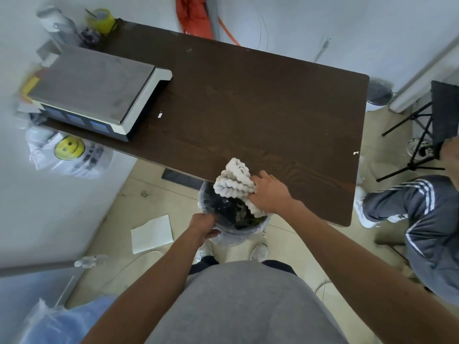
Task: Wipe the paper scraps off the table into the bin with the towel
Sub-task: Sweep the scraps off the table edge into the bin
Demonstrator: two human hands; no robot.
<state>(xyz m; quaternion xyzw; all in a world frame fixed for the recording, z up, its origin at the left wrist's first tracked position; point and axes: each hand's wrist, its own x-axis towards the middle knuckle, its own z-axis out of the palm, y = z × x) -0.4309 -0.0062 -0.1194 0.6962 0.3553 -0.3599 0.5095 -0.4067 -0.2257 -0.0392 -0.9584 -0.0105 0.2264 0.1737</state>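
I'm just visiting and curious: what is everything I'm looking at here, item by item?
table: one, dark brown, centre
scale: one, grey and white, table's left end
paper scraps: two, white, one near the scale, one at the table's right edge
towel: one, white, table's near edge, over the bin
bin: one, clear liner, below the table's near edge
tape roll: one, yellow, by the far left corner
plastic bag: one, white with yellow smiley, left, below the scale
paper sheet: one, white, floor left of the bin
other person: one, grey striped trousers, right
left hand: one, grips the bin's rim
right hand: one, holds the towel
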